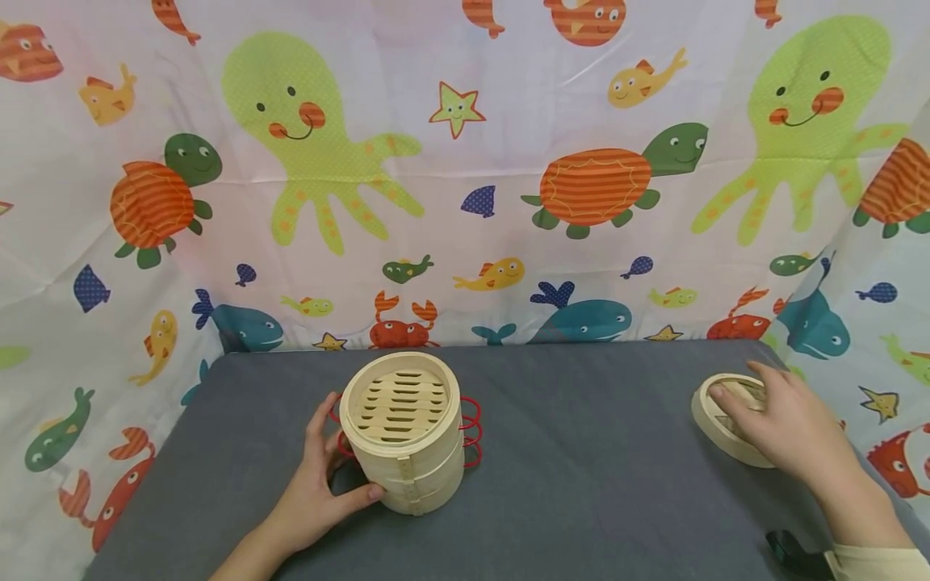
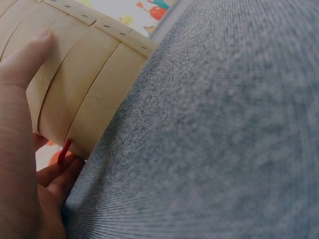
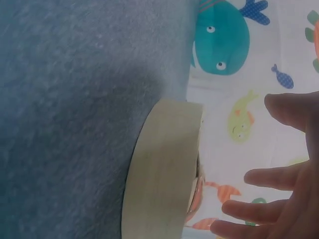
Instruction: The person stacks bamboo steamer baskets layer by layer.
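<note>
Closest to my head camera, my left hand (image 1: pixel 316 492) wraps the near side of the bamboo steamer stack (image 1: pixel 403 432), thumb pressed on its lower tier and fingers curled round behind, so it grips the stack. That stack stands upright on the grey table (image 1: pixel 581 452), left of centre, with red wire handles (image 1: pixel 471 428) showing at both sides. Its top tier is uncovered (only the slatted floor shows inside, nothing on it).

Over at the right edge my right hand (image 1: pixel 788 424) lies across the bamboo lid (image 1: pixel 726 420). From the head view the fingers look laid on it; the right wrist view shows them straight and spread beside the lid's wall (image 3: pixel 162 169), not closed round it. The left wrist view gives only the stack's banded side (image 2: pixel 75 84) and my thumb (image 2: pixel 22 59). Most of the lid's top is hidden under my hand
</note>
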`<state>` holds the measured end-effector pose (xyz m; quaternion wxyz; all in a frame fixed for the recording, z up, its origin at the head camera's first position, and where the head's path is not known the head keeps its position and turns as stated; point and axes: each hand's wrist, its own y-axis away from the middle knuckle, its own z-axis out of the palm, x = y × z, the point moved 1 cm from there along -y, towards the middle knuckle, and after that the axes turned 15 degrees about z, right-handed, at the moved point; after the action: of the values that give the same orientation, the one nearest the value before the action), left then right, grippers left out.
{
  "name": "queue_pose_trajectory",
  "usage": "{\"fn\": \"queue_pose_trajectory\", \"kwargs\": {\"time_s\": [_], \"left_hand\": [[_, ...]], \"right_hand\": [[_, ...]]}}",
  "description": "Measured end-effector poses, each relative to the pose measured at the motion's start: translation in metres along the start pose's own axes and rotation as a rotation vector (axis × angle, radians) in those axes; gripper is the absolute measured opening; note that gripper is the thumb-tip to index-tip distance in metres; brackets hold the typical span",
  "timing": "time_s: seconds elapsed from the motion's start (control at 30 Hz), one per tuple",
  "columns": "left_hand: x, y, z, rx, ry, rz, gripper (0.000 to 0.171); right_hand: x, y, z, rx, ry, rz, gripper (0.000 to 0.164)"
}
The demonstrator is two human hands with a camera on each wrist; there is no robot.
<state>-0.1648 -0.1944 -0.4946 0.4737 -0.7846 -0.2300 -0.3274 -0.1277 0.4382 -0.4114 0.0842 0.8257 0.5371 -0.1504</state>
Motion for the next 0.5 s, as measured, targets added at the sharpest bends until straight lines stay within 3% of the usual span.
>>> {"fn": "queue_pose_trajectory", "kwargs": {"time_s": [0.5], "left_hand": [[0.001,0.001,0.001,0.005,-0.007,-0.037,0.137]], "right_hand": [[0.023,0.006,0.008,-0.080,0.094,0.060,0.102]]}}
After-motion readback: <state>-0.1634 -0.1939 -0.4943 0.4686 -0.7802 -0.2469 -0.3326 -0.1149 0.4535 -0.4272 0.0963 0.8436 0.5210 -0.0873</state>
